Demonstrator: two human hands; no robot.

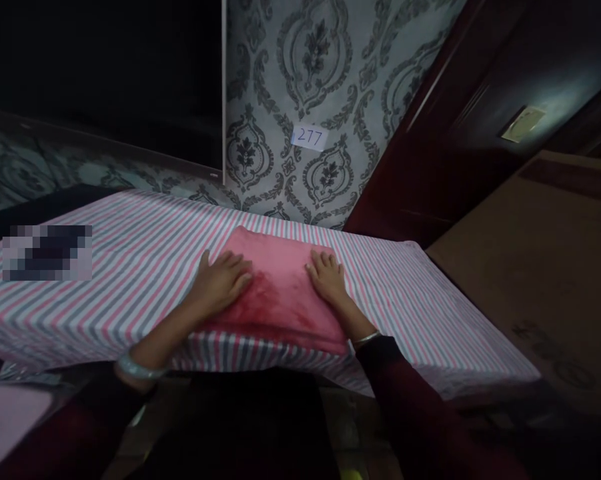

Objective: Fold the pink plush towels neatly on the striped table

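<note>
A folded pink plush cloth (280,287) lies on the striped tablecloth (145,267), close to the table's front edge. Its pile looks darker red in patches near the middle and along the front. My left hand (223,280) rests flat on the cloth's left side with the fingers stretched out. On the opposite side, my right hand (327,275) lies flat near the right edge, fingers spread. Both palms press down on the fabric, and neither hand grips it. The underside of the cloth is hidden.
A blurred dark item (47,253) lies on the table's left part. At the right stands a large cardboard box (540,267). Behind the table are a big dark screen (105,80), patterned wallpaper with a paper label (309,137), and a dark red door (460,133).
</note>
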